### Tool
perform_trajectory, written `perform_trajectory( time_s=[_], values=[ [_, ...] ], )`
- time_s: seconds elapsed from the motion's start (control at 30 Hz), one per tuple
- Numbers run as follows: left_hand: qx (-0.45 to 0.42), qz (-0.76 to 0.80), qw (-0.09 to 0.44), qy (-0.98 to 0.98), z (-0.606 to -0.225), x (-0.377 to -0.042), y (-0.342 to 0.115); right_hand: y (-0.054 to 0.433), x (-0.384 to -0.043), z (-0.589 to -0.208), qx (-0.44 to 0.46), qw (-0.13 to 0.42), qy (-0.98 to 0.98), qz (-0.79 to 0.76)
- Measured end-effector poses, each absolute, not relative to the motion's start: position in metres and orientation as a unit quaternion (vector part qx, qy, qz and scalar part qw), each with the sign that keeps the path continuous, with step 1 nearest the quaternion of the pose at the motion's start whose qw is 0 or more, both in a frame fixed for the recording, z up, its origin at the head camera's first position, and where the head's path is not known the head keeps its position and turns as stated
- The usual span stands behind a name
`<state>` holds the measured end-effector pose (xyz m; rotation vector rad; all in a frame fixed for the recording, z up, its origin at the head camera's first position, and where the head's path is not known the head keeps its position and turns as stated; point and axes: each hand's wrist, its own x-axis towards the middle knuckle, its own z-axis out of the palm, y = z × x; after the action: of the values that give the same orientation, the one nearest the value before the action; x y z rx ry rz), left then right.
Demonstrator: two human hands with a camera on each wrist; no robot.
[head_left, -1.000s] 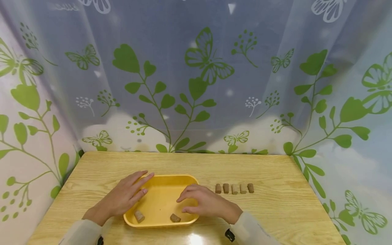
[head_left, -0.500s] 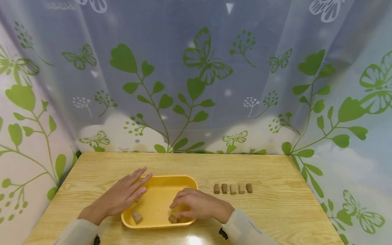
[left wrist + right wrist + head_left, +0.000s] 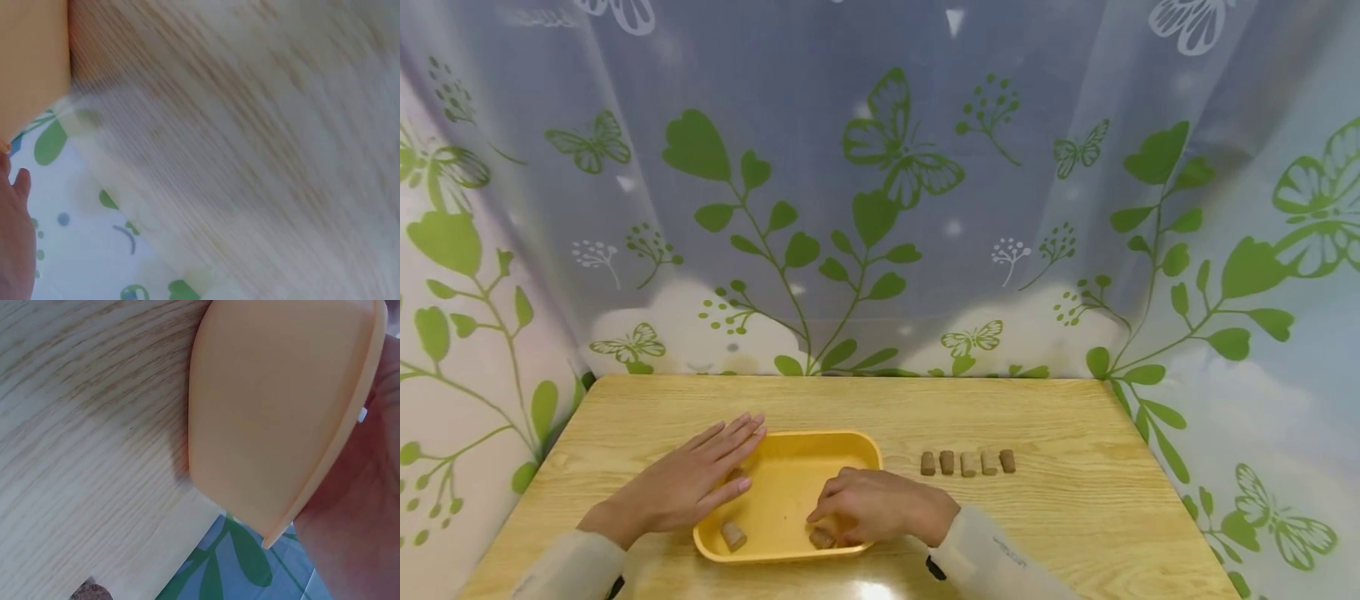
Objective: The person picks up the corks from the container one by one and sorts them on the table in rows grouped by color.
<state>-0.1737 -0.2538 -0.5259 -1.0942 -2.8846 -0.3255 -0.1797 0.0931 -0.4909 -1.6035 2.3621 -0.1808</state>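
A yellow tray (image 3: pixel 790 554) sits on the wooden table, its outer wall also showing in the right wrist view. My right hand (image 3: pixel 880 504) reaches over the tray's right rim, its thumb and curled fingers pinching a brown cork stopper (image 3: pixel 822 538) near the front wall. My left hand (image 3: pixel 681 483) lies with straight fingers across the left rim. A lighter cork (image 3: pixel 733 536) rests in the front left corner. Another cork (image 3: pixel 735 474) is partly hidden beneath the left fingers. The left wrist view mostly shows blurred table.
Several cork stoppers (image 3: pixel 967 464) stand in a spaced row on the table (image 3: pixel 1075 517), right of the tray. A curtain (image 3: pixel 820 208) with green leaves and butterflies hangs behind the table and along both sides.
My right hand has moved down and left to the cork at the tray's front, and its fingers have closed around it. The left hand's fingers have flattened over the rim.
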Motion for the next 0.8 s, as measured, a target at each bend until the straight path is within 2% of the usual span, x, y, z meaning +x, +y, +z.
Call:
perform_trajectory(
  time_s=[0.8],
  values=[
    [-0.401, -0.066, 0.113, -0.907, -0.537, -0.179, -0.272, 0.082, -0.18, -0.501, -0.571, 0.093, 0.814, -0.039]
  ],
)
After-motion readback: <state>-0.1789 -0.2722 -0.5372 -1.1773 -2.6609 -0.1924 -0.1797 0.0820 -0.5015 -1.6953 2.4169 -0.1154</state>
